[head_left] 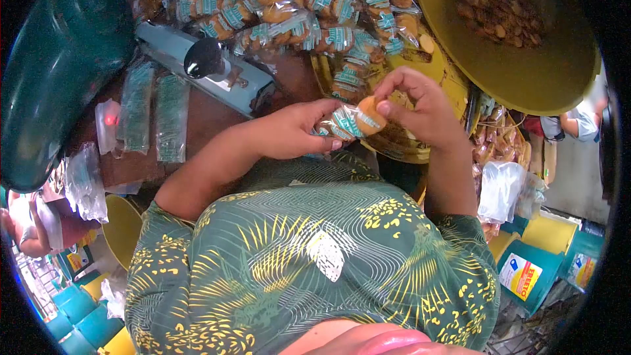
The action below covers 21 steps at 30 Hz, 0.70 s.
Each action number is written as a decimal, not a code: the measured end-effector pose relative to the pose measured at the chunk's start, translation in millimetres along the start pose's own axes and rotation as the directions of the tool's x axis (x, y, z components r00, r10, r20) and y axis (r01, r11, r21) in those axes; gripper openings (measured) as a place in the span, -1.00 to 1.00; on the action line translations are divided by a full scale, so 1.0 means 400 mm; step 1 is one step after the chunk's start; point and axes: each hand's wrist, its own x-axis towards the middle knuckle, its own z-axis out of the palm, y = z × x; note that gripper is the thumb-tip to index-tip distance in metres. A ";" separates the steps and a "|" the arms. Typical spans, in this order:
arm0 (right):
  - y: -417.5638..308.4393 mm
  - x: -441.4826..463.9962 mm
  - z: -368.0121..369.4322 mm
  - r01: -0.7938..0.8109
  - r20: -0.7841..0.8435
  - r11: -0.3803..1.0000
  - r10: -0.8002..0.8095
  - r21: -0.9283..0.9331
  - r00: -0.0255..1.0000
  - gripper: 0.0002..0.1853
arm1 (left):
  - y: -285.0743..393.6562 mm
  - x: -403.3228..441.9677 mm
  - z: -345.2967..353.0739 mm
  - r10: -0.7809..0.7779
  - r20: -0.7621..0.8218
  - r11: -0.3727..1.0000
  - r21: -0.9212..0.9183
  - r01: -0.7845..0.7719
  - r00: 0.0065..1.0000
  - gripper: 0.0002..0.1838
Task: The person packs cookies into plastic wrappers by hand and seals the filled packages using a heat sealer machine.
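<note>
My left hand (299,133) is closed around a clear plastic bag (344,122) with teal print, which has biscuits inside. Between the thumb and fingers of my right hand (415,106) is a round golden biscuit (372,116), held at the bag's right end. Just above my hands, a heap of filled biscuit packets (315,0) covers the far part of the table. A light-blue bag sealer (207,69) with a black round part lies beyond my left forearm. Flat printed bags (172,118) are laid out left of the sealer.
A large yellow tub (552,85) with loose biscuits stands tilted at the upper right, beside a yellow tray (453,66). At the left is a big dark-green container (59,59). Teal buckets (531,269) stand lower right. Parts of other people show at both sides.
</note>
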 end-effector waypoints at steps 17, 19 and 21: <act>0.033 -0.020 0.009 0.197 -0.412 0.976 -0.143 0.091 0.900 -0.87 | 0.014 0.012 0.006 0.133 -0.063 0.991 0.029 -0.131 0.989 -0.21; 0.032 -0.028 0.014 0.185 -0.237 0.981 -0.166 0.063 0.957 -0.86 | 0.008 0.011 0.008 0.115 -0.084 0.993 0.019 -0.113 0.990 -0.22; 0.017 -0.024 0.021 0.175 -0.096 0.983 -0.179 -0.049 0.979 -0.87 | 0.007 0.007 0.007 0.112 -0.093 0.992 0.074 -0.105 0.989 -0.23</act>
